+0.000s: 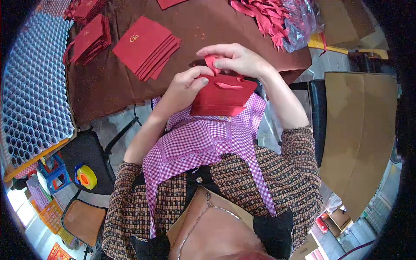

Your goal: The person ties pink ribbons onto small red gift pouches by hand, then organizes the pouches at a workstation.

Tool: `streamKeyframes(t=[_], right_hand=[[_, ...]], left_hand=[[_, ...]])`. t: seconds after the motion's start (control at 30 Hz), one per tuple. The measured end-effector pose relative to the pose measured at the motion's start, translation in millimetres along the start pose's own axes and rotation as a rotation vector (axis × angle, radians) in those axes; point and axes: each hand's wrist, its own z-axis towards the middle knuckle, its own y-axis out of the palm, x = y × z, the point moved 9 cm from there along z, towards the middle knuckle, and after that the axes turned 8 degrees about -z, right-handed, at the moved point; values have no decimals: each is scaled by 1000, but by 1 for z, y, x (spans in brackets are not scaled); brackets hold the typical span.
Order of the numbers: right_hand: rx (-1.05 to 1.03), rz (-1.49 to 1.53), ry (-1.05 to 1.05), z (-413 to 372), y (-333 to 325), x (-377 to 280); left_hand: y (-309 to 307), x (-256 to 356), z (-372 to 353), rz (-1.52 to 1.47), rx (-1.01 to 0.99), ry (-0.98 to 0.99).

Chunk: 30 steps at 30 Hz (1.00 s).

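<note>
A red paper bag (219, 102) is held in front of the checked apron, at the near edge of the brown-covered table. My left hand (186, 89) pinches the bag's upper left edge between thumb and fingers. Above the bag, my right hand (238, 60) grips a red ribbon (211, 62) between thumb and fingers. Another piece of ribbon (229, 86) lies across the bag's face.
Stacks of red bags (145, 45) lie on the brown tablecloth (99, 93). Red ribbons (264, 19) with clear plastic are at the back right. A honeycomb-like rack (34, 91) stands left, cardboard (359, 130) right, and yellow tape (88, 177) lower left.
</note>
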Motion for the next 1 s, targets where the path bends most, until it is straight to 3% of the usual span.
streamKeyframes(t=[0.1,0.13,0.23,0.37,0.43,0.5,0.53,0.57,0.63,0.77,0.83,0.9,0.97,1.0], right_hand=[[91,246,178,5,-7,27],[210,267,90,10,-13,29],[373,290,119,7,-25,44],[465,199,114,6,-30,45],[488,129,44,8,-32,40],[403,264,-77,8,-30,27],[355,365,-139,12,-28,28],[362,357,-140,13,-29,28],[319,500,-170,16,-24,23],[301,748,-290,20,-24,24],[321,760,-291,23,-23,27],[351,811,-259,27,-21,39],[277,850,-261,28,-17,30],[386,911,-193,28,-21,38]], left_hand=[[-4,-6,0,-20,33,-5],[-7,-11,0,-25,58,-17],[-11,-24,2,-155,77,-90],[-16,-18,6,-84,36,-61],[-19,-14,6,-167,8,-78],[-6,-22,1,-829,-123,-309],[-4,-12,7,-808,-241,-179],[1,-14,10,-808,-250,-172],[3,-2,13,-1043,-260,-17],[2,-34,9,-976,-200,-140],[8,-26,13,-1004,-272,-47],[6,-32,11,-858,-138,-155],[11,2,-1,-884,-53,-158],[9,-9,-4,-924,31,-234]])
